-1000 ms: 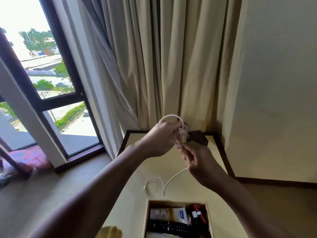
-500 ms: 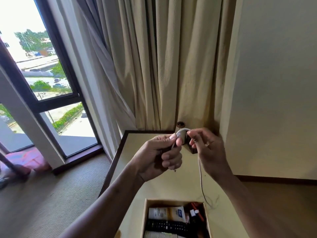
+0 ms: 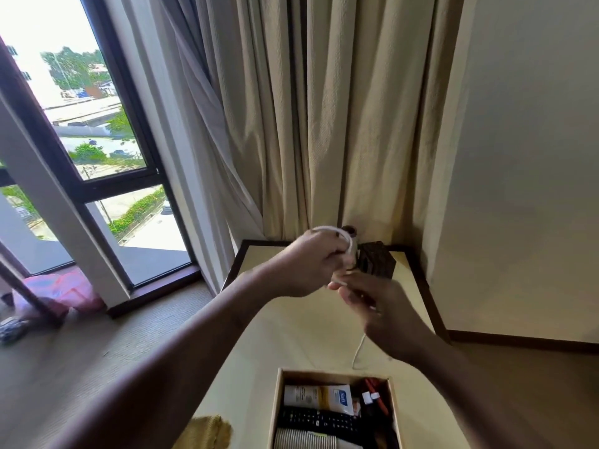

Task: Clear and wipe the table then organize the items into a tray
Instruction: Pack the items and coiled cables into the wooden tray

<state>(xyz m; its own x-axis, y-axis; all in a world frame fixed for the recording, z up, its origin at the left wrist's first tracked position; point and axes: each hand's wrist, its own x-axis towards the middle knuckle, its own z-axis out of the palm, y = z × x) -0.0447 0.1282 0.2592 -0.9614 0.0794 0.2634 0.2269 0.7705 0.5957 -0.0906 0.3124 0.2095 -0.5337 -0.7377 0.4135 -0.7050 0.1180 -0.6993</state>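
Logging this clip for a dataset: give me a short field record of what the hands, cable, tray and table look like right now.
left hand: raised over the table, gripping a loop of the white cable
right hand: pinching the cable's free length, which trails down toward the tray
tray: wooden, holds a tube, a black remote and small items
table: dark-edged, with a dark box at the far corner
cloth: yellow, at the near edge
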